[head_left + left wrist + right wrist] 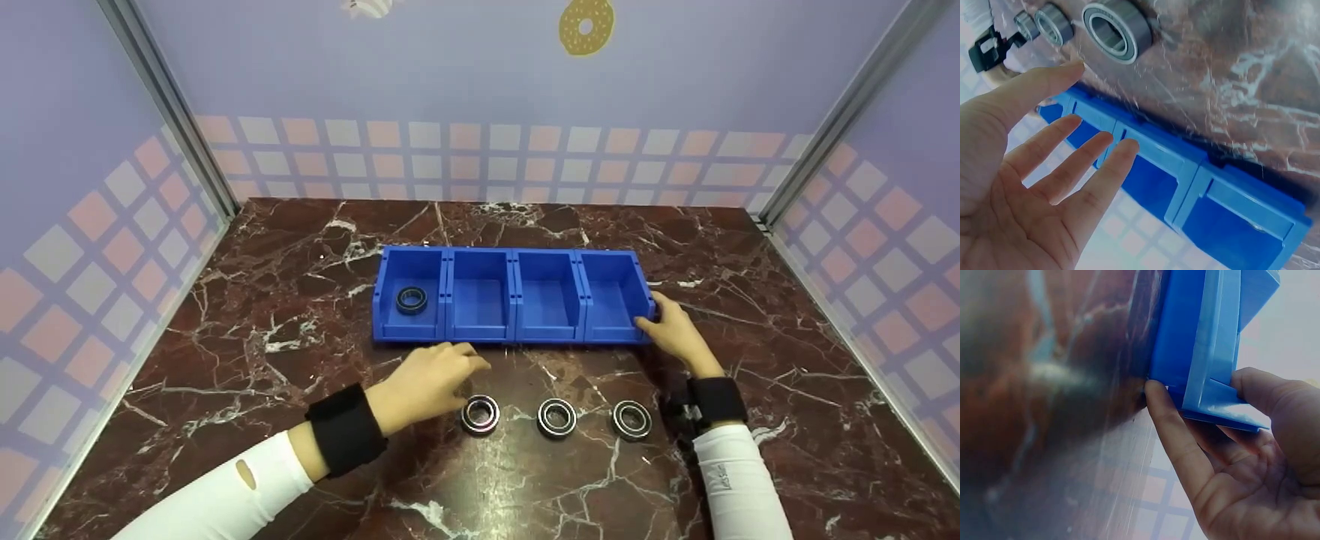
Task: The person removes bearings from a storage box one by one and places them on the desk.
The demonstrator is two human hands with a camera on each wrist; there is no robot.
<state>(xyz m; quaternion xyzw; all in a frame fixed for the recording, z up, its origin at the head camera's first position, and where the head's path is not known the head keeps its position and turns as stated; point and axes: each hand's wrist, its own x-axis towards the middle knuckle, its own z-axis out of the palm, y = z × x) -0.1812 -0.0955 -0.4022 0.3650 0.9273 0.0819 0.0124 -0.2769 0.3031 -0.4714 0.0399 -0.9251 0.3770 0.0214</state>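
Note:
Over the table, my left hand (424, 382) hovers beside the nearest ball bearing (480, 430), fingers spread and holding nothing. In the left wrist view its fingers are extended, apart from the large bearing (1139, 35). Two more bearings, a middle one (556, 433) and a right one (631, 435), lie in line with it. My right hand (679, 337) grips the right end of a row of blue bins (480, 336), thumb on the side wall's front part and fingers outside. A dark bearing (412, 310) lies inside the leftmost bin.
The marbled dark red table (315, 420) is enclosed by a patterned back wall (465, 82) and side walls. Metal posts (169, 112) stand at the back corners. The blue bins have joined dividers and low front lips.

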